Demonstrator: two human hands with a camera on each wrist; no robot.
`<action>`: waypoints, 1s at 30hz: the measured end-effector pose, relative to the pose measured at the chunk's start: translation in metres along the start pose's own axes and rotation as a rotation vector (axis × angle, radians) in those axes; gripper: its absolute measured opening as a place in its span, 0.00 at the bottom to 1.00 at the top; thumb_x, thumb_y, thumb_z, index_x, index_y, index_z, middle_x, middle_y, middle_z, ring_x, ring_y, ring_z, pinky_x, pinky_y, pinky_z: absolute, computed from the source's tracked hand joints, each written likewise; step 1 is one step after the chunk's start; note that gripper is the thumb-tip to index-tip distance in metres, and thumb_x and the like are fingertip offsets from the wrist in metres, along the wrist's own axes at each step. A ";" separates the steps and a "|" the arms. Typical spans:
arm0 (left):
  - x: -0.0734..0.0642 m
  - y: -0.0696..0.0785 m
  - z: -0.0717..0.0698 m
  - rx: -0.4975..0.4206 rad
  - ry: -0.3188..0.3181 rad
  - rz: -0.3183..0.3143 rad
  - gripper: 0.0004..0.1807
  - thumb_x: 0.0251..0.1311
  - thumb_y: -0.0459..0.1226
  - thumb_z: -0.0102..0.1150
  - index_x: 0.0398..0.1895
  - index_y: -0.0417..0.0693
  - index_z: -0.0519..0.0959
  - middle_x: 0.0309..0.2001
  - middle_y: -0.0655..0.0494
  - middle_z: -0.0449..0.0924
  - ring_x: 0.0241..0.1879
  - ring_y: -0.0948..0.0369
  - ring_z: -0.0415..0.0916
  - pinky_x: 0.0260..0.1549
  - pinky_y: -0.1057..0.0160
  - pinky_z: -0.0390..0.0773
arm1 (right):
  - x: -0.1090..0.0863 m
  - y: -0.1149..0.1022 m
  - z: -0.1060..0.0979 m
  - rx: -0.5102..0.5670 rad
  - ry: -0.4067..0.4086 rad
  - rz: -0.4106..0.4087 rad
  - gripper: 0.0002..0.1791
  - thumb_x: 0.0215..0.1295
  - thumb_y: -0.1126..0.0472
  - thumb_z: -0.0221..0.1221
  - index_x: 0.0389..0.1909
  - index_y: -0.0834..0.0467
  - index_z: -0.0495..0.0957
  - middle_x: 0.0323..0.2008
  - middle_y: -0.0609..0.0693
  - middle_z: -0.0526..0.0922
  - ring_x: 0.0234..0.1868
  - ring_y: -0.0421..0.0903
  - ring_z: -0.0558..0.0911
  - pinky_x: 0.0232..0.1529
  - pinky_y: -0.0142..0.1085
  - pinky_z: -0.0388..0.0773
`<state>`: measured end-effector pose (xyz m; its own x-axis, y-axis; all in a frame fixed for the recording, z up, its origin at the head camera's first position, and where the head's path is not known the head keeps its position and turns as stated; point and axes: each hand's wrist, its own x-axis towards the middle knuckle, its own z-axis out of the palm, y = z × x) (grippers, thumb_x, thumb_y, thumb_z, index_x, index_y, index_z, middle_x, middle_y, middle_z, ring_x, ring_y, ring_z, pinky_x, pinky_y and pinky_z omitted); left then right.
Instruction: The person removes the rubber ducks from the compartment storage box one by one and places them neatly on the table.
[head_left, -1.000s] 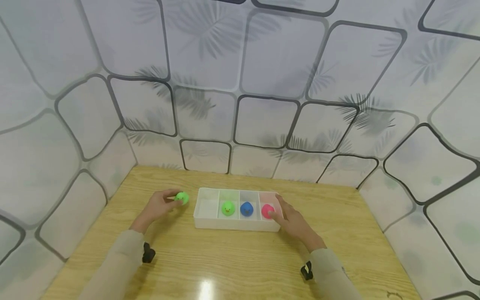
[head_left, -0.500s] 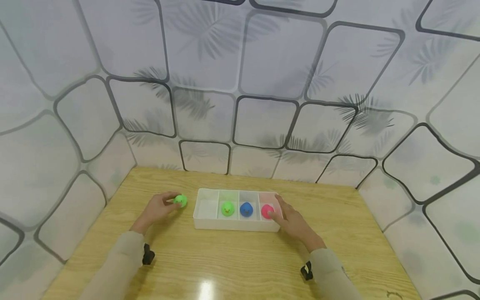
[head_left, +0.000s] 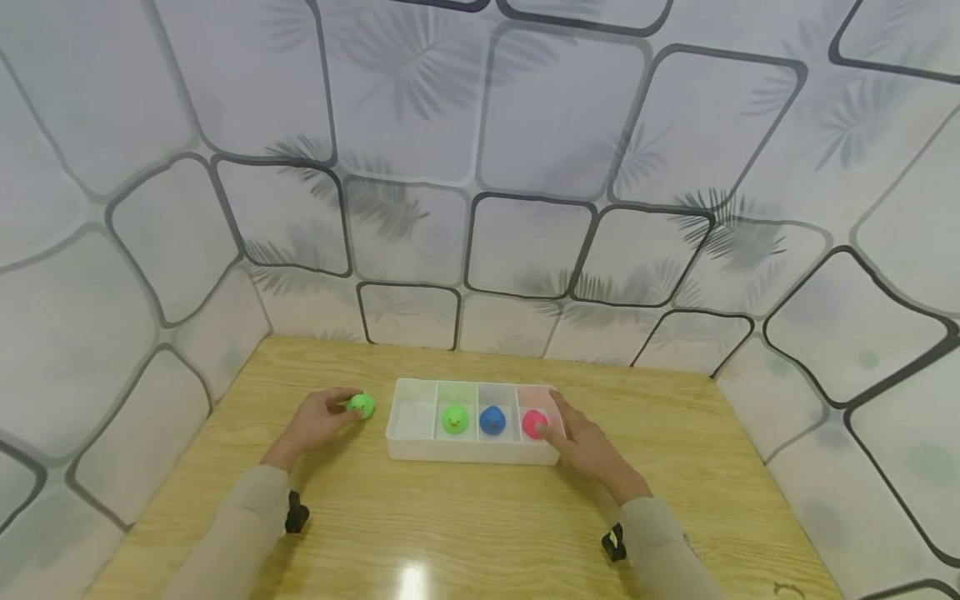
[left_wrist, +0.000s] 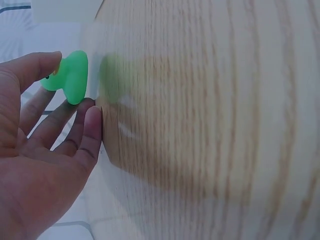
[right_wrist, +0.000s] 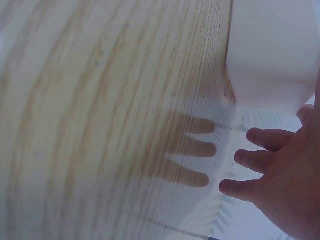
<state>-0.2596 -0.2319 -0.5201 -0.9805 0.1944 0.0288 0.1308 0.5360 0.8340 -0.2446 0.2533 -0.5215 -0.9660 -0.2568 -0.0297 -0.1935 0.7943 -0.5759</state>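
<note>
Since the earlier frames the left hand and the green duck it pinches between thumb and fingers have come slightly lower and nearer the person, while the right hand has hardly shifted. The duck is upright, just left of the white tray and apart from it; in the left wrist view a thin gap shows between its base and its reflection, so it appears just off the surface. The tray's long axis runs left to right, and its leftmost compartment lies nearest the duck; that short sideways gap seems the relation that matters most. The left hand is much the nearer. The right hand, fingers outstretched, rests at the tray's far right end, its thumb over the pink duck; whether it presses that duck, I cannot tell.
</note>
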 end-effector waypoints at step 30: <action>-0.001 -0.002 0.004 0.076 0.017 0.030 0.22 0.68 0.35 0.67 0.61 0.32 0.81 0.60 0.32 0.83 0.58 0.37 0.82 0.61 0.37 0.80 | -0.002 0.001 0.000 0.020 0.004 -0.014 0.47 0.77 0.32 0.51 0.87 0.49 0.46 0.80 0.65 0.62 0.77 0.69 0.67 0.76 0.66 0.63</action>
<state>-0.2586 -0.2295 -0.5239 -0.9783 0.1976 0.0629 0.1701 0.5910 0.7886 -0.2428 0.2549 -0.5218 -0.9639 -0.2654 -0.0186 -0.2033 0.7797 -0.5922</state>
